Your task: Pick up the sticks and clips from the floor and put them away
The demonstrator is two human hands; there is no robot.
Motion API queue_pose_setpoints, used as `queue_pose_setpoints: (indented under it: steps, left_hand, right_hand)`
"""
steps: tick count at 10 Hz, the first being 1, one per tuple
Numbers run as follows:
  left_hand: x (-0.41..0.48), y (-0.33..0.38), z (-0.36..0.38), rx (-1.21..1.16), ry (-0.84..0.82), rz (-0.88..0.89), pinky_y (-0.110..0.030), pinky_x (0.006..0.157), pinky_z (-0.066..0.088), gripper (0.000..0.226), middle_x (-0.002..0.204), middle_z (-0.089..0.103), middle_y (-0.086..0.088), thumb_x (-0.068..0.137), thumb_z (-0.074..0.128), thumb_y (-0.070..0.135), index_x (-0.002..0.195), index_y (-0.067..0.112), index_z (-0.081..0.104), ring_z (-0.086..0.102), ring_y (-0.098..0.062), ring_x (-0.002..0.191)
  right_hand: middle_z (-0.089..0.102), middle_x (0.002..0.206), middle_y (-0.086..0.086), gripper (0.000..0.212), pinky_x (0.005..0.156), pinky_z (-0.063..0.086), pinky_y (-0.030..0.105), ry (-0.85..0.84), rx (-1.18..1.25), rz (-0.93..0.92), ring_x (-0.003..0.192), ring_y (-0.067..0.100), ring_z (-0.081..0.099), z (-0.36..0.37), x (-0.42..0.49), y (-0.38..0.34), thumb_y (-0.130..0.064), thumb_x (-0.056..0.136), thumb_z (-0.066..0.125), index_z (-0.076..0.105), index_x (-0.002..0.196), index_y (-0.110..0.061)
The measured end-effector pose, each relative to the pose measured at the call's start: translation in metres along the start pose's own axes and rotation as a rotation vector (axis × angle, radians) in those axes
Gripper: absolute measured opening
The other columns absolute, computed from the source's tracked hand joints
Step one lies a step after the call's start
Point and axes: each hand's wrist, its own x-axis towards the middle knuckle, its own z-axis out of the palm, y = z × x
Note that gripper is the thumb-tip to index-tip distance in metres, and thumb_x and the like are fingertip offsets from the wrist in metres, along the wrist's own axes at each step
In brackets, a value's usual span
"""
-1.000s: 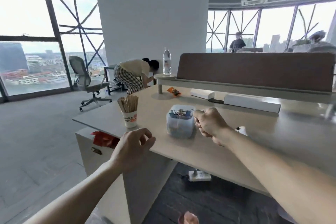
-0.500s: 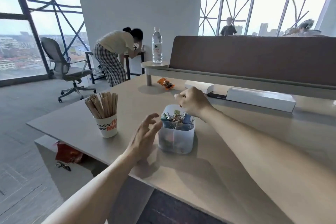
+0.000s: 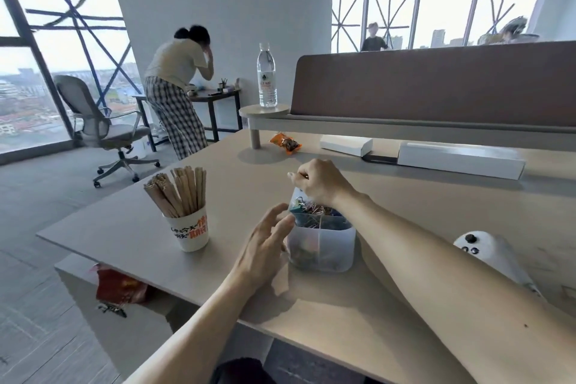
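A clear plastic box [image 3: 321, 246] stands on the desk [image 3: 237, 184], filled with colourful clips [image 3: 314, 212]. My right hand [image 3: 321, 181] hovers over the box's far edge, fingers curled into a fist around something small that I cannot make out. My left hand [image 3: 265, 246] is at the box's left side, fingers straight, fingertips at its rim. A white paper cup [image 3: 190, 231] full of wooden sticks [image 3: 179, 193] stands to the left of the box.
A water bottle [image 3: 266, 75] stands on a round shelf by the brown divider [image 3: 436, 78]. A snack packet [image 3: 285, 143], white boxes [image 3: 458, 159] and a white controller [image 3: 486, 249] lie on the desk. A person [image 3: 177, 87] bends beside an office chair [image 3: 93, 121].
The view has come closer to the desk. My right fist moved from beside the box to above its far edge. My left hand opened and reached the box's left side.
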Motion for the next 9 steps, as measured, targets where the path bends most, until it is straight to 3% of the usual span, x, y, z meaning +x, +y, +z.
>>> queue_pose_setpoints:
  steps: [2,3,5,6,7,8,9]
  left_hand:
    - [-0.002,0.0,0.001,-0.029,0.002,-0.022,-0.014,0.067,0.047,0.054,0.106,0.059,0.022,0.086,0.038,0.062,0.133,0.037,0.049,0.063,-0.007,0.086]
    - [-0.001,-0.003,0.002,-0.038,0.003,-0.026,-0.025,0.073,0.05,0.057,0.112,0.062,0.017,0.085,0.039,0.066,0.131,0.035,0.052,0.063,-0.011,0.09]
    - [-0.001,-0.005,0.004,-0.03,0.04,-0.004,-0.038,0.082,0.054,0.064,0.113,0.066,0.012,0.08,0.039,0.072,0.127,0.033,0.058,0.064,-0.013,0.085]
    - [0.0,-0.004,0.003,-0.017,0.039,-0.017,-0.038,0.082,0.054,0.064,0.111,0.064,0.014,0.08,0.04,0.071,0.129,0.033,0.057,0.063,-0.014,0.083]
    - [-0.001,-0.003,0.003,-0.015,0.046,-0.009,-0.04,0.08,0.055,0.069,0.113,0.066,0.01,0.078,0.04,0.073,0.129,0.03,0.058,0.063,-0.014,0.079]
    - [-0.001,-0.002,0.004,-0.023,0.05,-0.022,-0.041,0.078,0.056,0.068,0.11,0.068,0.01,0.079,0.041,0.072,0.128,0.029,0.058,0.064,-0.013,0.079]
    - [-0.004,0.002,0.002,-0.001,0.054,-0.025,-0.026,0.067,0.054,0.054,0.107,0.067,0.01,0.091,0.045,0.062,0.131,0.027,0.056,0.064,-0.007,0.078]
  right_hand:
    - [0.056,0.055,-0.001,0.048,0.052,0.033,0.025,-0.008,0.028,0.022,0.05,0.014,0.05,0.0,-0.003,-0.003,-0.031,0.099,0.054,0.052,0.055,-0.014]
    - [0.068,0.068,0.005,0.044,0.055,0.039,0.026,-0.024,0.063,0.043,0.057,0.017,0.059,0.0,-0.003,-0.004,-0.03,0.099,0.054,0.064,0.064,-0.005]
    - [0.07,0.066,-0.001,0.042,0.063,0.052,0.023,0.023,0.182,0.059,0.061,0.014,0.065,-0.003,-0.005,-0.001,-0.029,0.1,0.053,0.07,0.066,-0.012]
    - [0.071,0.068,0.001,0.038,0.061,0.052,0.02,0.063,0.201,0.067,0.06,0.013,0.067,-0.004,-0.004,-0.002,-0.024,0.1,0.054,0.071,0.07,-0.009]
    - [0.073,0.077,0.006,0.016,0.055,0.05,0.012,0.103,0.203,0.075,0.06,0.01,0.069,-0.009,-0.004,-0.002,-0.009,0.095,0.062,0.073,0.082,-0.008]
    - [0.074,0.087,0.01,0.011,0.064,0.057,0.018,0.07,0.186,0.075,0.067,0.013,0.072,-0.013,-0.007,-0.001,0.001,0.09,0.065,0.072,0.09,-0.007]
    - [0.074,0.096,0.01,0.024,0.082,0.058,0.026,-0.003,0.131,0.077,0.085,0.019,0.071,-0.018,-0.014,-0.009,0.012,0.085,0.06,0.074,0.095,-0.005]
